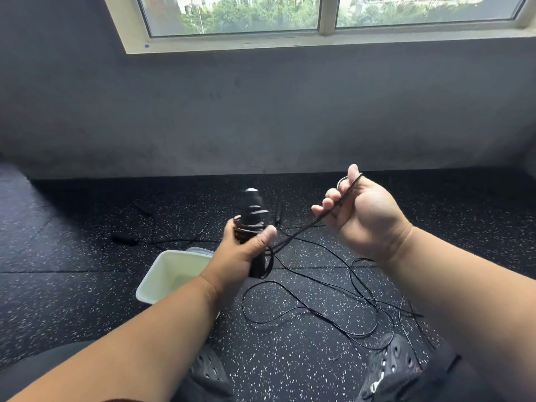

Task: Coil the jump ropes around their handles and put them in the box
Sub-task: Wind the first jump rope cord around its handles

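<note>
- Above the floor (pixel 87 285), the left hand (pixel 240 250) has its grip clenched round an upright black handle (pixel 252 210) with a few rope turns wound on it.
- Right of it, the right hand (pixel 362 216) pinches the rope (pixel 298 232), pulled taut from the handle.
- Loose rope trails on the floor near the shoes.
- Box (pixel 171 271) sits just left of the left wrist.

Single view, head-worn, wide-angle; looks forward and down from above the person's own forearms, close to both hands, left hand (pixel 242 250) and right hand (pixel 364 216) mid-frame; floor (pixel 87 271) fills the lower half; faces a grey wall (pixel 261 111) with a window (pixel 290 15) along the top edge; straight lines bow near the edges; no second view.
</note>
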